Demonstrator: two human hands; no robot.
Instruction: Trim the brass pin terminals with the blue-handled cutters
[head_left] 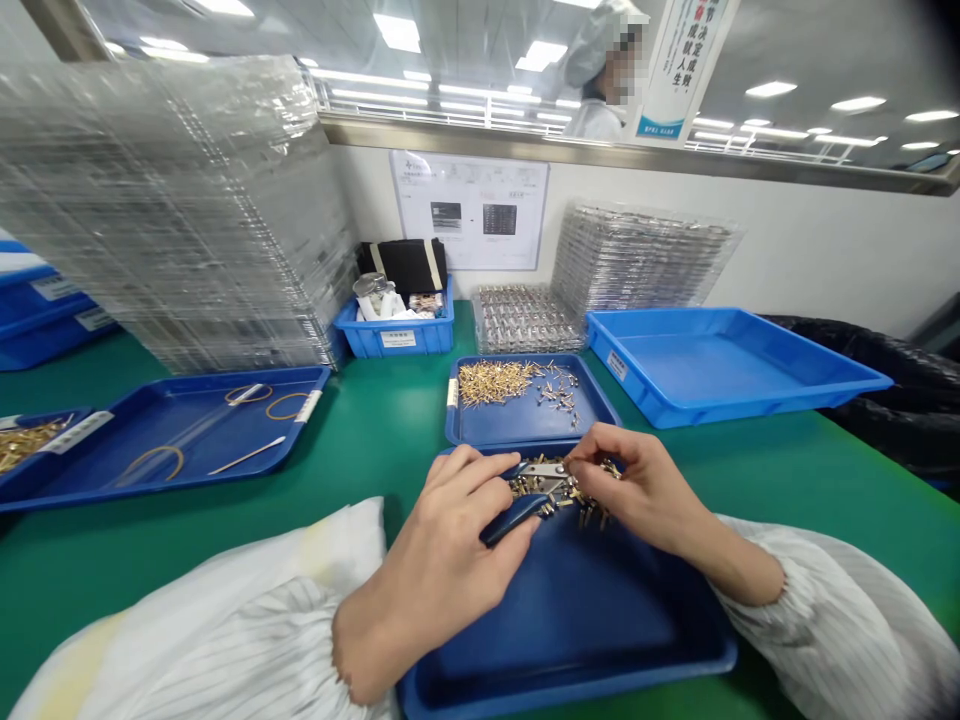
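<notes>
Gripping pliers [543, 469] by their handles [516, 518]: left hand [454, 535]. Right hand [649, 490], fingers pinched together, contents hidden. Pins [589, 514] look light, stiff, probably slippery; best taken mid-shaft.

Your sleeves [240, 630] are white, the left one finely striped and banded pale yellow; the handles of your pliers [516, 517] are dark blue; at twelve o'clock, gold pins [589, 512] fleck your navy tray [585, 600]; at one o'clock, your empty tray [712, 365] is brighter blue; your tabletop [375, 440] is green.

A green tabletop [360, 450] carries navy trays [585, 620]; a brighter blue tray [705, 360]; a blue bin [437, 338]; clear stacks [165, 200].
</notes>
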